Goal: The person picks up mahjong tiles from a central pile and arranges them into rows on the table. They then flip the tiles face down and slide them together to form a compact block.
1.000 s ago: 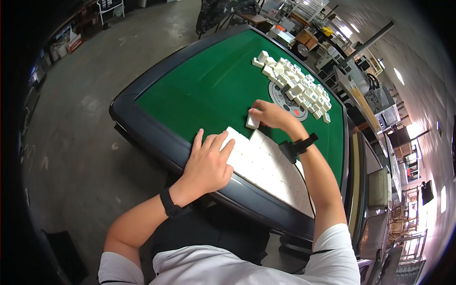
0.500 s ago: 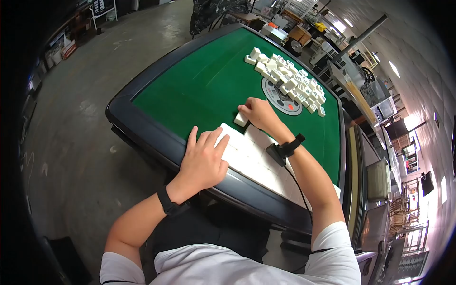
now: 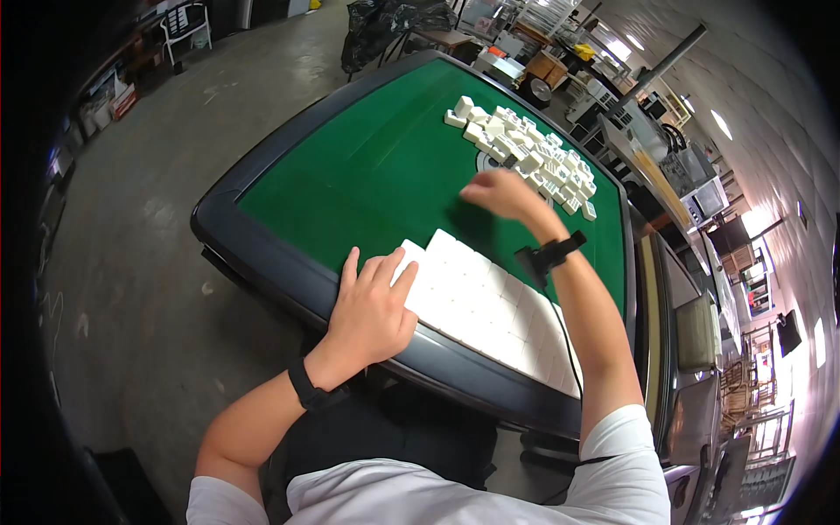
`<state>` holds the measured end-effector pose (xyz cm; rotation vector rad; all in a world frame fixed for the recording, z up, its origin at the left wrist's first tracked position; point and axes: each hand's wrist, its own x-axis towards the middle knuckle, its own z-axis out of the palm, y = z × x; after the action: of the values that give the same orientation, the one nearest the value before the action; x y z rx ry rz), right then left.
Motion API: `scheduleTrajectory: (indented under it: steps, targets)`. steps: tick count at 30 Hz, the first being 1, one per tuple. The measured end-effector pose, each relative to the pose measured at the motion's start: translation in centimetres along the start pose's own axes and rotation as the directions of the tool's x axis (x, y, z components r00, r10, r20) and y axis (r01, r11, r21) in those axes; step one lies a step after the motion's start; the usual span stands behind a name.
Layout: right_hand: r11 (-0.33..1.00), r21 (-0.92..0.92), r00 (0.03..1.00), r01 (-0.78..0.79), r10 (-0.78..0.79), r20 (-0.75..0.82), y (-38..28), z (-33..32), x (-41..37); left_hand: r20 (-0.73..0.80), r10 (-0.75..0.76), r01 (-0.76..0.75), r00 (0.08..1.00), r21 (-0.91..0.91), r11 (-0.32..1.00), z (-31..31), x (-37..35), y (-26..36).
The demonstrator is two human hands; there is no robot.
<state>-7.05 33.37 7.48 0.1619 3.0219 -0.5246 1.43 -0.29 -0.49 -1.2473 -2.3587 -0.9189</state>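
I've got the flat slab of white rectangular mahjong tiles [image 3: 490, 306], face down in tight rows, hugging the 6 o'clock edge of the green felt table [image 3: 350, 175]. At 12 o'clock from it, well apart, the loose heap of white mahjong tiles [image 3: 525, 153] lies jumbled.

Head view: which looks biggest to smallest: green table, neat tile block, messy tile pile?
1. green table
2. neat tile block
3. messy tile pile; the block is nearer the camera, so that's unsure.

A dark-rimmed green table [image 3: 262, 254] carries a neat block of white tiles [image 3: 481, 302] at its near edge, a loose heap [image 3: 534, 153] beyond.
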Motion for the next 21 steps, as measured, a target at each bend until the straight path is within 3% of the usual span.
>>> scheduleTrajectory:
  steps: [1, 2, 3, 4, 8, 10, 12, 15, 17, 19, 21]
  targets:
    - [0.999, 0.002, 0.981, -0.044, 0.044, -0.189, 2.9, -0.5, 1.5, -0.002, 0.004, -0.004, 1.0, -0.006, 1.0, 0.1, 0.0, 0.0]
    - [0.99, -0.106, 0.913, -0.098, 0.046, -0.406, 6.2, -0.8, 3.0, -0.004, 0.0, 0.0, 1.0, -0.005, 1.0, 0.1, -0.1, 0.1]
    - [0.97, -0.207, 0.829, -0.129, -0.009, -0.558, 7.5, -1.7, 2.9, 0.004, 0.001, 0.0, 1.0, -0.02, 1.0, 0.1, -0.2, 0.2]
    - [0.938, -0.237, 0.781, -0.253, 0.054, -0.622, 12.6, -2.2, 4.8, 0.001, -0.002, 0.002, 1.0, -0.026, 1.0, 0.0, 0.1, 0.0]
    - [0.944, -0.283, 0.799, -0.168, -0.038, -0.601, 15.3, -1.7, 5.3, 0.01, -0.007, 0.008, 1.0, -0.037, 0.999, -0.2, 0.2, 0.0]
    - [0.94, -0.23, 0.742, -0.251, 0.035, -0.669, 15.0, -1.4, 5.9, 0.002, -0.024, 0.024, 1.0, -0.047, 0.999, -0.3, 0.2, 0.0]
    - [0.944, -0.217, 0.763, -0.248, 0.053, -0.644, 15.5, -1.7, 6.5, 0.007, -0.018, 0.019, 1.0, -0.063, 0.998, -0.3, 0.2, -0.1]
    - [0.957, -0.183, 0.75, -0.224, 0.049, -0.66, 13.3, -1.8, 5.8, -0.004, -0.018, 0.018, 1.0, -0.06, 0.998, -0.1, 0.0, -0.2]
    - [0.988, -0.049, 0.77, -0.146, 0.082, -0.633, 9.4, -1.7, 4.7, 0.009, -0.023, 0.024, 1.0, -0.047, 0.999, -0.1, -0.1, -0.4]
    - [1.0, 0.02, 0.826, 0.022, -0.006, -0.564, 5.3, -0.7, 3.4, 0.003, -0.018, 0.018, 1.0, -0.04, 0.999, 0.0, 0.0, -0.2]
    - [0.944, 0.327, 0.972, 0.048, 0.032, -0.233, 0.9, 0.3, 2.0, 0.004, -0.015, 0.015, 1.0, -0.048, 0.999, 0.0, 0.0, -0.2]
